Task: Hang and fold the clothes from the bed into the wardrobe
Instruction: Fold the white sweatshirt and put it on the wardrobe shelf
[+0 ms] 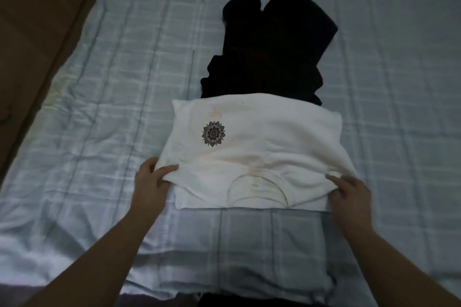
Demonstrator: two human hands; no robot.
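- On the bed, centre frame: white T-shirt folded over, collar at 6 o'clock, mandala print toward 9 o'clock.
- Left hand at 8 o'clock of shirt, pinching folded edge, thumb on top.
- Right hand at 4 o'clock, fingers curled on opposite edge.
- Dark clothes at 12 o'clock, partly under the shirt.
- Brown wooden panel at 10 o'clock.

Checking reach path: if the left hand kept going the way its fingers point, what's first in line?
The left hand points up and to the right, already gripping the white T-shirt. Going on, it would slide over the shirt toward the flower print; depth is unclear.
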